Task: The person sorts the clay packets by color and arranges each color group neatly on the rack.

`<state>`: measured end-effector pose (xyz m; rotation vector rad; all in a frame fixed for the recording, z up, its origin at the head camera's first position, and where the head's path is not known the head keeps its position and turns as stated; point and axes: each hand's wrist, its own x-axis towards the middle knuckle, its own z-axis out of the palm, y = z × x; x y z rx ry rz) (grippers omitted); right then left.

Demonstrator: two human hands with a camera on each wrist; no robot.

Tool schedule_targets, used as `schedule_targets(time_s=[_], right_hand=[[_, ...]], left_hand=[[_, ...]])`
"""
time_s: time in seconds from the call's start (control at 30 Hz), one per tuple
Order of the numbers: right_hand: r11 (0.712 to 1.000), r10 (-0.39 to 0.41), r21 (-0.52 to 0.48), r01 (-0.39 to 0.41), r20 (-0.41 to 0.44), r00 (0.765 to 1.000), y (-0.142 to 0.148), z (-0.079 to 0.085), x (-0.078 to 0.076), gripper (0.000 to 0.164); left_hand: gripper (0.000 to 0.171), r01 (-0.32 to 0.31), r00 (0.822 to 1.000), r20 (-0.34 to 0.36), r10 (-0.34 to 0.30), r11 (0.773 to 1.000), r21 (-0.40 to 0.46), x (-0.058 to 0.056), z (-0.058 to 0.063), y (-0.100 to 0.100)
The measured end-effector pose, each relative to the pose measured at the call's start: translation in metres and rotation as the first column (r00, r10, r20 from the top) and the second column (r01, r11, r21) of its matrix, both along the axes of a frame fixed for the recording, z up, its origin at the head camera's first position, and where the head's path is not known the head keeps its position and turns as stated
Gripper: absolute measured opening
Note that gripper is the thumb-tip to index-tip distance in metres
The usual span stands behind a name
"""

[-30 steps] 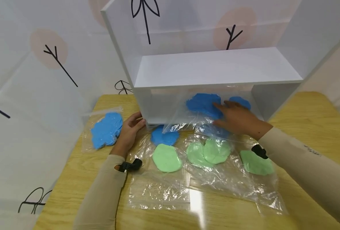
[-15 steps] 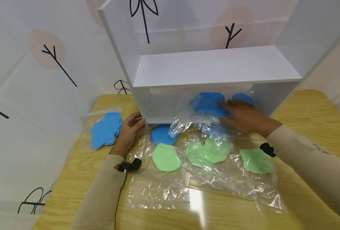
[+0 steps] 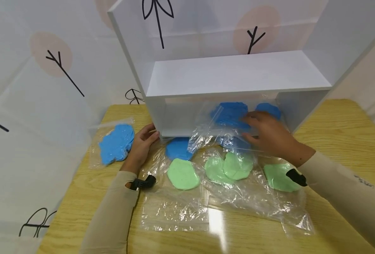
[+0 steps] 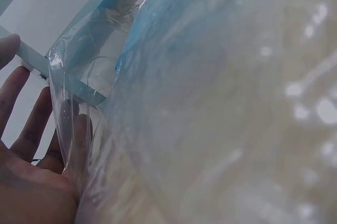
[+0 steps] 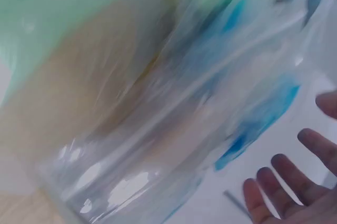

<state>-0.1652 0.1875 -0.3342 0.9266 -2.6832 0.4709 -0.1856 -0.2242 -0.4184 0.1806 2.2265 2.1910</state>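
Flat pieces of soft blue and green clay-like stuff lie in clear plastic bags. My right hand (image 3: 271, 135), blurred, reaches into the lower compartment of the white shelf unit (image 3: 241, 72). Its fingertips are at the edge of a bagged blue piece (image 3: 229, 114); behind the hand is another blue piece (image 3: 268, 110). The right wrist view shows the fingers (image 5: 289, 176) spread and apart from the plastic. My left hand (image 3: 141, 146) touches the unit's lower left side with loosely straight fingers (image 4: 34, 124). Beside it lies a bagged blue piece (image 3: 117, 144).
Before the unit, overlapping clear bags hold a blue piece (image 3: 178, 148) and several green pieces, one green piece (image 3: 183, 174) nearest the left arm. The wooden table (image 3: 336, 123) extends on both sides. A patterned cloth (image 3: 13, 158) hangs behind.
The bagged blue pieces in the lower compartment have shifted slightly right with my right hand, which has now drawn back a little from them. My left hand has stayed put.
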Motion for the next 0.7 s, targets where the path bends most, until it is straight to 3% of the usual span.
schedule_targets(time_s=[0.1, 0.23, 0.47, 0.7], right_hand=[[0.996, 0.056, -0.066, -0.061, -0.067, 0.996, -0.010, -0.001, 0.016, 0.036], [0.993, 0.085, -0.072, -0.090, -0.076, 0.993, -0.022, -0.005, 0.036, 0.034], [0.994, 0.113, -0.001, -0.113, 0.047, 0.992, -0.040, -0.024, 0.060, 0.030], [0.993, 0.099, 0.045, -0.106, 0.138, 0.986, -0.043, -0.037, 0.067, 0.028]], left_hand=[[0.044, -0.011, 1.000, 0.007, 0.011, 1.000, -0.007, 0.001, 0.001, -0.001], [0.045, -0.011, 1.000, 0.007, 0.011, 1.000, -0.014, 0.001, 0.002, -0.001], [0.044, -0.014, 1.000, 0.010, 0.014, 1.000, -0.026, 0.003, 0.002, -0.001], [0.045, -0.006, 1.000, 0.006, 0.006, 0.999, -0.031, 0.002, 0.002, 0.001]])
